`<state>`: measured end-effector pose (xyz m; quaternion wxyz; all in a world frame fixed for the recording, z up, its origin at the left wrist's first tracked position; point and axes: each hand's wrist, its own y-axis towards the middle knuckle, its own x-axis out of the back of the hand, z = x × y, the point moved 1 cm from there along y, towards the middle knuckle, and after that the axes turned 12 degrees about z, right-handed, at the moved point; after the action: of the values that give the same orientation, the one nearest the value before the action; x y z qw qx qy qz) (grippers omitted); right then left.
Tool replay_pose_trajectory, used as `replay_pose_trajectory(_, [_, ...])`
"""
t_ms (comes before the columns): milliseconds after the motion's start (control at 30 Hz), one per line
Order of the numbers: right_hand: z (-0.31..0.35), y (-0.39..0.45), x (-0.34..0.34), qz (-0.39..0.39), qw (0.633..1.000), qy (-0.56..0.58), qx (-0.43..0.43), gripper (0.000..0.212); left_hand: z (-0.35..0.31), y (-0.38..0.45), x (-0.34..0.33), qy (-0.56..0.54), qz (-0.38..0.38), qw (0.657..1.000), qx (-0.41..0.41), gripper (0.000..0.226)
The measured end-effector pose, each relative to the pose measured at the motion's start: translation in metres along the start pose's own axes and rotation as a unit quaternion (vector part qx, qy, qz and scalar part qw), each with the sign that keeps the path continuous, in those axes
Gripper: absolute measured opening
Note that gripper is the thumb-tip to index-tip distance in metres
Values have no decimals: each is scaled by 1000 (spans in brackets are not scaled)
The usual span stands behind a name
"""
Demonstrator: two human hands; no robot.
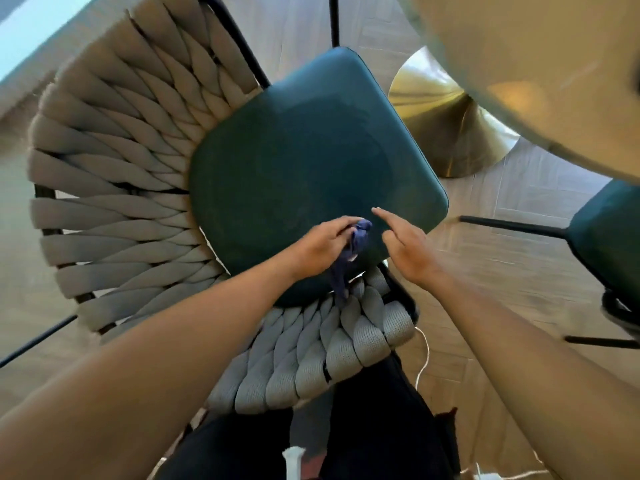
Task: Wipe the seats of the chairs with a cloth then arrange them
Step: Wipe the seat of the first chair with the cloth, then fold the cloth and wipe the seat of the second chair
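The chair (pixel 207 168) stands left of the table (pixel 519 64), second chair (pixel 609 237) right.

You view a soft, warmly lit scene: glare on the conical brass pedestal base (pixel 446 112), strong wide-angle edge distortion, motion blur throughout.

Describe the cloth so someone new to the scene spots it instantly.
Find the big teal seat cushion ringed by the gray woven-rope chair back. At its near edge, the left hand pinches a small cloth that dangles toward the rope weave. It is the only dark blue-purple, crumpled fabric here.
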<state>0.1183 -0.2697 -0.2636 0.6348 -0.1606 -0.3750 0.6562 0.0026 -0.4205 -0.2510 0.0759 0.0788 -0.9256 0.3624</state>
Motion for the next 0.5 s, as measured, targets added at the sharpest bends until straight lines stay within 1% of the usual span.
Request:
replay_pose_trajectory(67, [26,-11,-3,38,996,84,-20,59,-12,-28,23,-137,-19,990,13,31])
replay_pose_trajectory(133, [53,-19,-7,74,986,151,9,56,-21,-51,39,-243,-61,968,-2,31])
replay_pose_trajectory(167, [67,-23,-9,91,982,165,25,50,-25,-61,46,-295,-80,952,-17,32])
replay_pose_trajectory(200, [82,-25,-11,103,980,167,35,44,-28,-71,54,-341,-94,935,-7,34])
replay_pose_trajectory(233, [95,-27,-14,110,979,166,43,41,-30,-80,61,-385,-99,918,-8,35])
replay_pose_trajectory(267, [108,-26,-18,117,978,167,48,39,-31,-90,70,-405,-95,909,-15,38])
replay_pose_trajectory(300, [120,-26,-23,120,976,176,49,37,-29,-99,78,-415,-80,906,-31,42])
replay_pose_trajectory(333, [133,-25,-29,118,974,188,53,35,-25,-109,88,-393,-68,916,-42,42])
replay_pose_trajectory(367, [145,-24,-34,108,973,197,60,32,-20,-120,97,-367,-73,925,-61,36])
replay_pose_trajectory(400, [158,-22,-41,94,973,201,70,31,-12,-128,108,-334,-85,936,-68,36])
replay_pose_trajectory(467, [184,-21,-56,70,974,198,90,27,3,-149,130,-273,-106,953,-76,51])
replay_pose_trajectory(500, [197,-20,-65,58,976,188,98,25,9,-161,140,-244,-111,960,-82,51])
